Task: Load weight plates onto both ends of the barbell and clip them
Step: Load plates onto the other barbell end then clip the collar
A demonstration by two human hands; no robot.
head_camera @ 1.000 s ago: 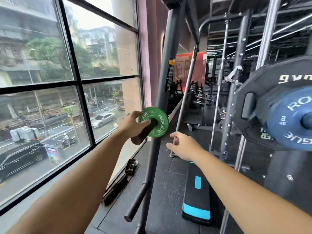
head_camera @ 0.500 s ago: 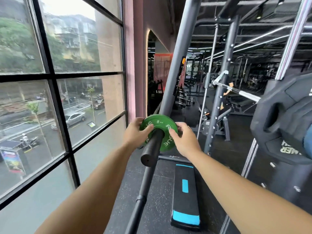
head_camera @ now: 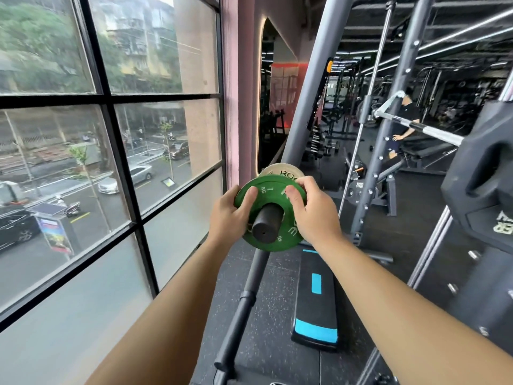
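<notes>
A small green weight plate sits threaded on the black sleeve end of a bar that points toward me. My left hand grips the plate's left rim, thumb on its face. My right hand grips its right rim. Just behind the green plate a pale, cream plate with dark lettering shows on the same sleeve. At the right edge, large black plates hang on another bar.
A tall window runs along the left. A slanted grey rack post rises behind the plates. On the dark floor lies a black step with blue stripes. Rack uprights stand right, and a person sits on a bench farther back.
The green plate has slid farther along the sleeve, so more of the bar end sticks out. My right hand joined the left on the plate. The cream plate behind has come into view.
</notes>
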